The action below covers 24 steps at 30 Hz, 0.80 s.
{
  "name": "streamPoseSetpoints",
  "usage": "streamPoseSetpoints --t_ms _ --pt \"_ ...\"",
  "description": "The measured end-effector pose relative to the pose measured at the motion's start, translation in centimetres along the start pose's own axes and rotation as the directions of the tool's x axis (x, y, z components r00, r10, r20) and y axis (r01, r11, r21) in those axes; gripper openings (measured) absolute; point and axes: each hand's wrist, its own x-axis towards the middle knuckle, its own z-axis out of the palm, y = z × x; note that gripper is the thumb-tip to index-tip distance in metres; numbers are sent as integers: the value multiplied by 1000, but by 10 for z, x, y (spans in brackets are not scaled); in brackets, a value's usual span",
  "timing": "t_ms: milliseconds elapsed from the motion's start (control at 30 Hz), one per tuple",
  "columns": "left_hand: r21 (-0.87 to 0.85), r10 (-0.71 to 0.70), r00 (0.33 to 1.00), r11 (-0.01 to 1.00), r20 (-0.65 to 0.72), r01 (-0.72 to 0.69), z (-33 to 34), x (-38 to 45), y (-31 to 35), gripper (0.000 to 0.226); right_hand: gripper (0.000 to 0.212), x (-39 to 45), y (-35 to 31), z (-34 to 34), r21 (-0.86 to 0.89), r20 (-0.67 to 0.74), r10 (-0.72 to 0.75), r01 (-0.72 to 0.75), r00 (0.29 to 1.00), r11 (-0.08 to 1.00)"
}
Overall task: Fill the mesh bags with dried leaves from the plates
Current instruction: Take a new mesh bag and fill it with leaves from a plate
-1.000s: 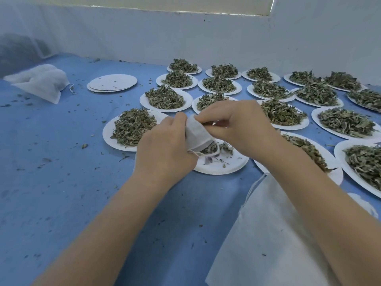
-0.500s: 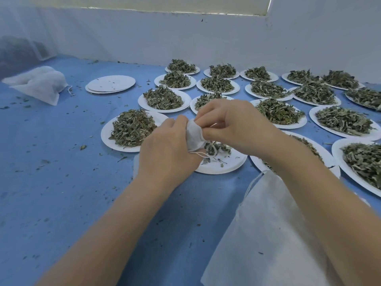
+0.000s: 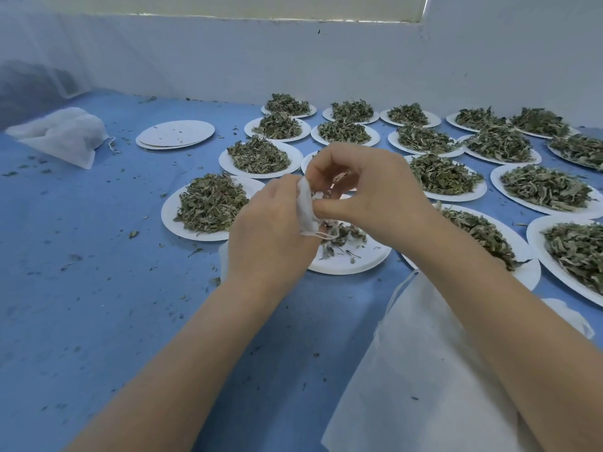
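Above a nearly emptied plate [image 3: 352, 267], left hand [image 3: 270, 236] grips a small mesh bag [image 3: 306, 208] — right hand [image 3: 368, 190] pinches its top edge, fingers curled. Leaf-heaped plates [image 3: 208, 203] spread behind on blue surface [image 3: 81, 288]; large bag [image 3: 424, 370] lies under the right forearm.

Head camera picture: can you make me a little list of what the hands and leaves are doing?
left hand: grips small white mesh bag
right hand: pinches the bag's top edge
plate under hands: white paper plate, few dried green leaves left
stack of empty white plates: far left
surface: blue table cover, crumbs scattered
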Motion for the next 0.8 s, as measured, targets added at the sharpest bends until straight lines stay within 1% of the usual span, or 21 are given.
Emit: streamPoseSetpoints --t_ms 67,133,167,200,233,300,367,467,567,667,733,800 --pt "-12 -11 1000 1000 -1 11 1 0 -1 16 33 2 4 1 -130 -30 1 -5 1000 992" --pt "-28 -18 1000 999 -13 17 0 0 0 20 40 3 8 0 -191 14 110 -105 994 976" --pt "-29 -22 1000 999 -18 21 0 0 1 21 40 3 10 0 -174 65 179 -165 982 971" --pt "-20 -24 1000 1000 -15 24 0 1 1 23 36 2 10 0 -129 107 223 -208 969 970" --pt "-5 -25 1000 1000 -9 25 0 1 1 25 27 1 10 0 -85 119 227 -218 967 972" --pt "12 -28 1000 1000 -12 28 0 1 0 25 16 1 7 1 -68 72 188 -183 980 981" --pt "16 -38 999 999 -15 38 0 2 0 28 14 2 6 2 -77 14 148 -147 989 986" --pt "53 -55 998 997 -23 57 1 1 0 30 11 2 6 3 -172 -65 71 -81 995 982" --pt "65 -68 997 995 -26 70 0 2 -1 30 9 2 5 5 -192 -101 32 -51 994 980" --pt "65 -57 998 996 -33 59 0 2 -1 27 9 2 5 4 -168 -62 45 -54 997 984" --pt "38 -31 999 999 -44 33 0 2 2 27 15 2 4 2 -154 2 57 -56 998 987" --pt "29 -4 999 1000 -38 5 0 0 3 31 16 2 2 0 -189 67 58 -44 996 981"
